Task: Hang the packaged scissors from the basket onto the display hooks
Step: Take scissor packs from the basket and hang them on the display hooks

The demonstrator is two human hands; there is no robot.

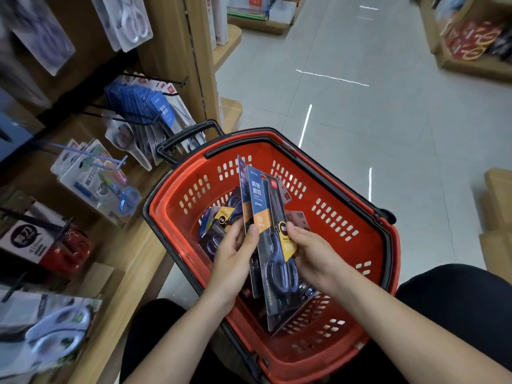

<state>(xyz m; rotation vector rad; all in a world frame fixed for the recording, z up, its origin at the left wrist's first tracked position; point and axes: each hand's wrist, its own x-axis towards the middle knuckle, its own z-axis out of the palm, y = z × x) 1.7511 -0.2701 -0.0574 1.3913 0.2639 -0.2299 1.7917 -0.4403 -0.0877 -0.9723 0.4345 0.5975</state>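
A red plastic basket (327, 217) with a black rim stands on the floor between my knees. Over it I hold a small stack of packaged scissors (266, 214) upright, blue and dark cards with navy handles. My left hand (235, 250) grips the stack's left edge, thumb on the front card. My right hand (313, 250) grips the right edge beside a yellow label. More scissor packs (221, 217) lie in the basket's bottom. Black display hooks (130, 113) jut from the wooden shelf at left, one loaded with blue packs (155, 106).
Other packaged scissors hang on hooks lower left (99, 176) and upper left (130, 20). The basket's black handle (188, 137) leans against the wooden shelf edge (133, 273). A tiled aisle floor (374, 92) stretches ahead, with shelving at the right.
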